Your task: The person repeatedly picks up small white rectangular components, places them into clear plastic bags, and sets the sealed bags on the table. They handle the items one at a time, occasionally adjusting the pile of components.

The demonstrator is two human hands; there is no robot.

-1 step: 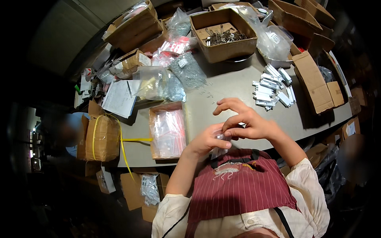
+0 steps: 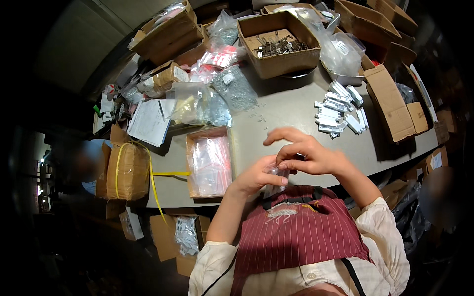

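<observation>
Close to my apron at the table's front edge, my left hand (image 2: 259, 176) is closed on a small clear plastic bag (image 2: 279, 173), thumb across its front. My right hand (image 2: 310, 157) pinches the top of the same bag between thumb and fingers, with its outer fingers lifted away. The bag's contents are mostly hidden by my fingers. Left of my hands stands an open carton of flat clear bags with red edges (image 2: 210, 165). To the right lies a pile of white and grey oblong parts (image 2: 338, 111).
An open cardboard box of metal pieces (image 2: 279, 47) stands at the back. Bags of small hardware (image 2: 234, 89) and papers with a pen (image 2: 148, 121) lie left. A brown carton (image 2: 395, 103) stands right. A yellow strap (image 2: 170, 173) runs from a taped parcel (image 2: 131, 170). Several tiny pieces (image 2: 259, 117) are scattered mid-table.
The raised fingers of my right hand have dipped slightly and look blurred. The bag stays between both hands.
</observation>
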